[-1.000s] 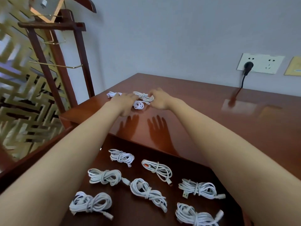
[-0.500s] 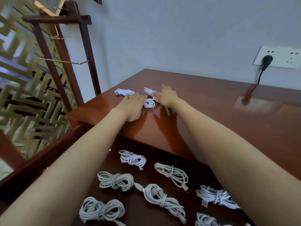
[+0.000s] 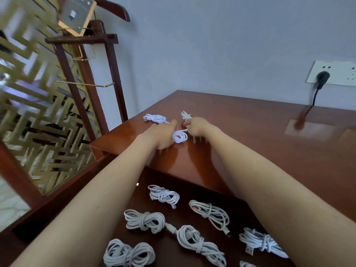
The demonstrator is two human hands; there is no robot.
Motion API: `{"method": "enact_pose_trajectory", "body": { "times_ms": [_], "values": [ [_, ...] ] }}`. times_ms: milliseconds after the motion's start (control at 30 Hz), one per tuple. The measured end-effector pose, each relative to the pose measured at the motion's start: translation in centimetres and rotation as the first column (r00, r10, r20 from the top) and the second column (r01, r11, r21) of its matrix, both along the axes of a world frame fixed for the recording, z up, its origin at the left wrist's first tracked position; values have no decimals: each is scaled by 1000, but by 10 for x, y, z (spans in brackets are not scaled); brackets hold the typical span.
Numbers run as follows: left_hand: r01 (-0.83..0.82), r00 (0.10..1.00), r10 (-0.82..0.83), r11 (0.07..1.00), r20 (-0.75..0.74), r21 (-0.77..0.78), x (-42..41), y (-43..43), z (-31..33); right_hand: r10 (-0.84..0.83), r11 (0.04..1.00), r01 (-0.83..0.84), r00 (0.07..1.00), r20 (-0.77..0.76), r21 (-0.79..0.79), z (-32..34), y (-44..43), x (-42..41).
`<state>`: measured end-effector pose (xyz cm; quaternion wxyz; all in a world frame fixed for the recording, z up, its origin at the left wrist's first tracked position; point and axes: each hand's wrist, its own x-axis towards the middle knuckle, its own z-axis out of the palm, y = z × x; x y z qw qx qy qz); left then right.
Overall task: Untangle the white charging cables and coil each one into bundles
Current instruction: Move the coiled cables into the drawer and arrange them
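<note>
The loose coil [image 3: 180, 136] lies on the upper surface [image 3: 250, 143], between the hands. Within the last half-second the left hand [image 3: 160, 134] slid off it; index straight, other fingers curled at its rim, grip undeterminable. The right hand [image 3: 196, 128] now clamps its tail in curled fingers: wrapping appears imminent. Far bundles [image 3: 155, 118] partly masked; lower bundles [image 3: 163, 195] cropped.

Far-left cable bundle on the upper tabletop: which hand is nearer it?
Left. The left hand points a forefinger almost at the bundle; the right hand sits further right, past the loose loop.
</note>
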<state>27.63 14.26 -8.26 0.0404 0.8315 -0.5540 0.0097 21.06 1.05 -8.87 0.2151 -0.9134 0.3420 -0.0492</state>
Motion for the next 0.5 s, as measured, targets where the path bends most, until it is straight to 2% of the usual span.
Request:
{"method": "enact_pose_trajectory", "body": {
  "times_ms": [167, 267, 367, 500],
  "values": [
    [10, 996, -11, 1000, -91, -16, 2, 8, 2, -84, 992, 102, 970, 227, -71, -2, 6, -13],
    [-9, 974, -28, 987, -224, -163, -2, 18, -9, -42, 992, 66, 974, 222, -104, -6, 12, -32],
    [-44, 966, -31, 958, -257, -283, -9, 26, -19, -22, 984, 54, 984, 179, -172, -8, 19, -54],
    [-4, 964, -40, 986, -261, -165, -22, 38, -4, -54, 983, 88, 977, 207, -158, -1, 33, -82]
  ]
}}
